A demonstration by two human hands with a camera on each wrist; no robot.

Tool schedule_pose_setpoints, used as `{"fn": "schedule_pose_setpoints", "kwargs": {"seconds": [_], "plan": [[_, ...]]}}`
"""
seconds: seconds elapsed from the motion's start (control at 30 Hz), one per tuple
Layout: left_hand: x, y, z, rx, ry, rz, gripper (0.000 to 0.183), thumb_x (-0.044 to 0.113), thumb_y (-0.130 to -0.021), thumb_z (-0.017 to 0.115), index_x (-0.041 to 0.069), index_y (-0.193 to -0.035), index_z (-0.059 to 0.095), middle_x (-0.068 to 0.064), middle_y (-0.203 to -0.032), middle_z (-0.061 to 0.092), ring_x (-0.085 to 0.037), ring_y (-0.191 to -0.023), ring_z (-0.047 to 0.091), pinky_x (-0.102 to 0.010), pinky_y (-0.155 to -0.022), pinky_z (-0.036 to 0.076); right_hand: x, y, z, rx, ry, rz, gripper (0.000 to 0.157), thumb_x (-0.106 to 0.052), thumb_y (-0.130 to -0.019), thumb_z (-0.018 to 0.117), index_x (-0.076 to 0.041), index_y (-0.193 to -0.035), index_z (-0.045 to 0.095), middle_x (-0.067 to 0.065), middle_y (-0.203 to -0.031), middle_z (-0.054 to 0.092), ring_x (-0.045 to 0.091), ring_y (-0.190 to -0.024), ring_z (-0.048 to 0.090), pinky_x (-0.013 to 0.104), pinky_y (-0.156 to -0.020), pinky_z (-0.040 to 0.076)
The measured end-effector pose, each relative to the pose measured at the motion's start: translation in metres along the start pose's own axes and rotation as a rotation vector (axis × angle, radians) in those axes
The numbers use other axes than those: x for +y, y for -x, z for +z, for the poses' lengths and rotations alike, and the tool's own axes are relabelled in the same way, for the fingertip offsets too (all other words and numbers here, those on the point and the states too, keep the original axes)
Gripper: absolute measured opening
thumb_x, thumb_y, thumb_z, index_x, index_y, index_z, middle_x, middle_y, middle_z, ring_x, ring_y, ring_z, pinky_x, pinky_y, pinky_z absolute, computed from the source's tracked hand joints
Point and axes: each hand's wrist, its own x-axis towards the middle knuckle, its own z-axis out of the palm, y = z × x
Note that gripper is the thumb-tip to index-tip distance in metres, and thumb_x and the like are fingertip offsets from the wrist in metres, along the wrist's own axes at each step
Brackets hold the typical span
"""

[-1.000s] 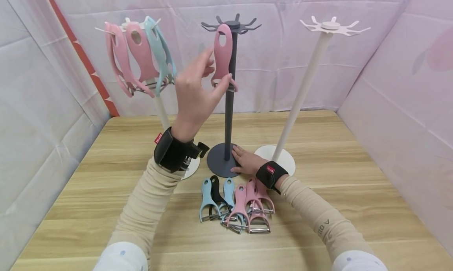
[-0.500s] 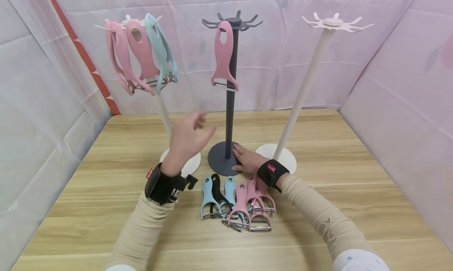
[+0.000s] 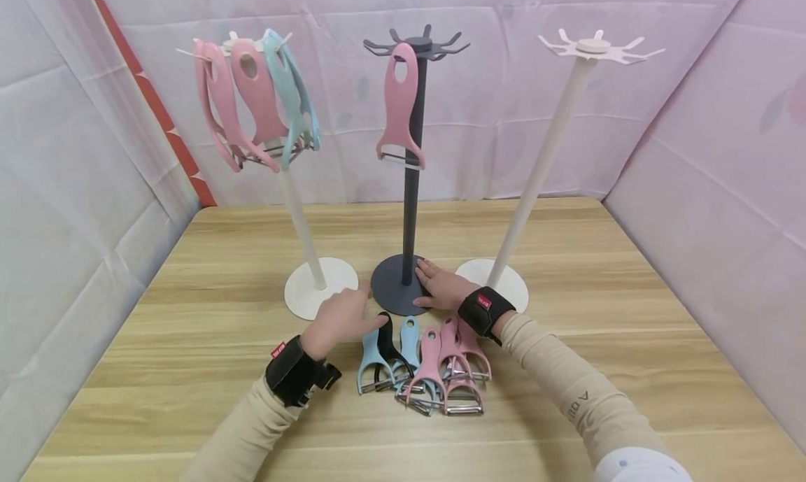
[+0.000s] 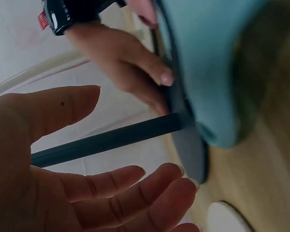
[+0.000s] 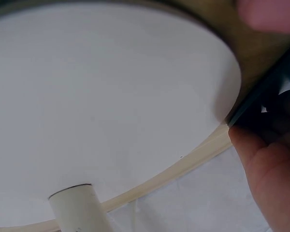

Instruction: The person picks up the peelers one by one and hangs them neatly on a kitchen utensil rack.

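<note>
My left hand [image 3: 340, 320] hovers at the left end of a pile of peelers, its thumb and fingers apart and nothing between them. Nearest to it are a light blue peeler [image 3: 372, 362] and a black peeler [image 3: 386, 337]; the blue one also looms large in the left wrist view. Another blue peeler [image 3: 409, 336] and several pink peelers [image 3: 431, 352] overlap to the right. With fingers stretched out, my right hand [image 3: 443, 287] rests on the round base of the dark grey stand [image 3: 392, 286]. One pink peeler [image 3: 399, 115] hangs from that stand's hook.
On the left, a white stand [image 3: 302, 234] carries several pink and blue peelers [image 3: 255, 90]. A second white stand [image 3: 544, 160], its hooks bare, rises at the right behind my right wrist. Fabric walls [image 3: 724, 153] enclose the wooden table [image 3: 208, 342].
My left hand has let go of the pink peeler, which now hangs on the grey stand, and has come down to the pile. The right hand has stayed on the base.
</note>
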Motion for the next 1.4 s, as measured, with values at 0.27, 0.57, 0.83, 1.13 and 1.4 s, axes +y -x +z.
{"fn": "schedule_pose_setpoints", "kwargs": {"seconds": [0.27, 0.57, 0.83, 1.13, 1.4], "plan": [[-0.010, 0.014, 0.019, -0.023, 0.034, 0.020, 0.055, 0.038, -0.080, 0.067, -0.006, -0.110, 0.056, 0.000, -0.057, 0.041, -0.014, -0.048, 0.043, -0.026, -0.043, 0.032, 0.001, 0.000, 0.001, 0.011, 0.001, 0.003, 0.072, -0.036, -0.092, 0.052, 0.012, -0.138, 0.024, 0.028, -0.146, 0.012, 0.037, -0.135, 0.012, 0.041, -0.107, 0.020], [-0.016, 0.014, 0.032, -0.018, 0.034, 0.076, 0.047, 0.032, -0.078, 0.069, -0.008, -0.100, 0.057, -0.003, -0.065, 0.047, -0.014, -0.054, 0.043, -0.027, -0.047, 0.036, 0.001, 0.002, 0.000, 0.010, 0.005, 0.001, 0.072, -0.035, -0.092, 0.052, 0.013, -0.138, 0.023, 0.029, -0.145, 0.012, 0.038, -0.135, 0.011, 0.041, -0.107, 0.020], [-0.018, 0.014, 0.038, -0.007, 0.131, 0.083, 0.024, 0.016, -0.073, 0.066, -0.002, -0.083, 0.054, -0.002, -0.063, 0.043, -0.015, -0.054, 0.041, -0.025, -0.045, 0.033, 0.000, 0.002, 0.001, 0.003, 0.004, 0.004, 0.072, -0.035, -0.092, 0.051, 0.013, -0.137, 0.023, 0.029, -0.146, 0.013, 0.037, -0.135, 0.011, 0.041, -0.107, 0.019], [-0.019, 0.015, 0.039, 0.030, 0.148, 0.081, 0.017, 0.011, -0.071, 0.065, 0.003, -0.071, 0.049, -0.001, -0.060, 0.038, -0.014, -0.051, 0.038, -0.024, -0.045, 0.030, 0.001, 0.001, 0.000, 0.007, -0.007, -0.010, 0.072, -0.035, -0.092, 0.052, 0.014, -0.137, 0.024, 0.030, -0.145, 0.014, 0.039, -0.134, 0.012, 0.041, -0.107, 0.020], [-0.019, 0.018, 0.034, 0.055, 0.159, 0.064, 0.020, 0.013, -0.073, 0.066, -0.001, -0.081, 0.054, 0.001, -0.060, 0.039, -0.013, -0.050, 0.040, -0.023, -0.044, 0.034, 0.000, 0.000, 0.000, 0.001, -0.009, -0.009, 0.073, -0.035, -0.092, 0.052, 0.013, -0.137, 0.022, 0.029, -0.145, 0.012, 0.038, -0.135, 0.011, 0.041, -0.107, 0.019]]}}
